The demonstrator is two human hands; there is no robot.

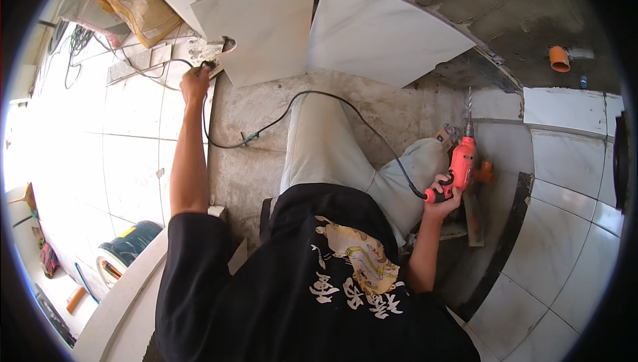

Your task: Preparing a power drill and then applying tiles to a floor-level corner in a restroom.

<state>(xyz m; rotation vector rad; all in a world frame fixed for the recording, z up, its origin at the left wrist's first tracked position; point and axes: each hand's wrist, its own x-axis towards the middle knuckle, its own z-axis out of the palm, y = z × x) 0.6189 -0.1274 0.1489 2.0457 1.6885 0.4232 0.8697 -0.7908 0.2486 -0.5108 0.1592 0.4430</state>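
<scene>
My right hand (444, 197) is wrapped round the handle of a red power drill (462, 160). Its long twist bit (470, 106) points away from me, toward the far wall. A black cord (292, 99) runs from the drill's base across my legs to my left hand (195, 84). That hand is closed on a small black cord plug (208, 65), where another cord (126, 59) comes in from the left. Fingers partly hide the plug, so I cannot tell how it is joined. Just beyond is a pale slab (266, 33) with a notch at its edge.
A second pale slab (385, 29) leans beside the first. An orange pipe end (559, 59) sticks out of the grey wall; another orange pipe (487, 172) is by the drill. White tiles (565, 162) line the right. A yellow sack (143, 6) and dark bucket (133, 245) stand left.
</scene>
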